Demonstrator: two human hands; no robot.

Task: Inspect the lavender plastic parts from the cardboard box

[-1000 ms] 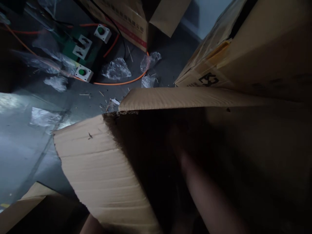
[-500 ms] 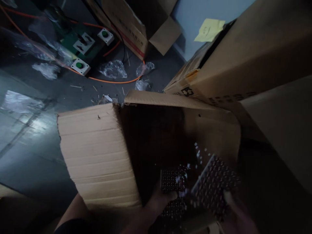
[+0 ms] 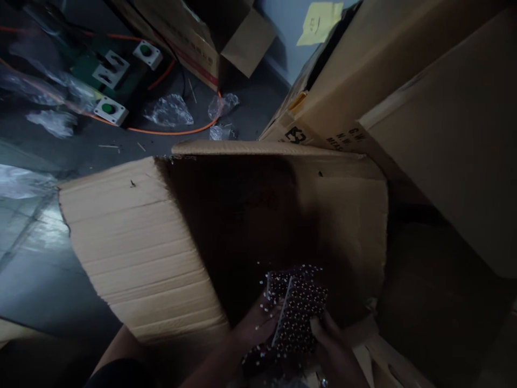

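Observation:
My right hand [image 3: 329, 334] grips a dark rectangular block [image 3: 301, 315] covered in rows of small round studs or holes. Behind and partly under it is a second dark studded block [image 3: 277, 283], held in my left hand [image 3: 262, 323]. The two blocks overlap and seem to touch. Small pale bits are scattered around them in the air. Both hands are over the near part of an open cardboard box [image 3: 145, 248], whose inside is too dark to make out. What kind of part the blocks are, I cannot tell.
A large carton [image 3: 335, 113] stands against the box on the right, near a yellow note [image 3: 320, 22]. At the upper left are a green machine base with button boxes [image 3: 111, 110], an orange hose [image 3: 173, 132] and crumpled plastic bags [image 3: 169, 110] on the floor.
My right hand has brought its block leftward against the one in my left hand; before, the two were apart. Pale bits now spread around both blocks. The view has shifted slightly.

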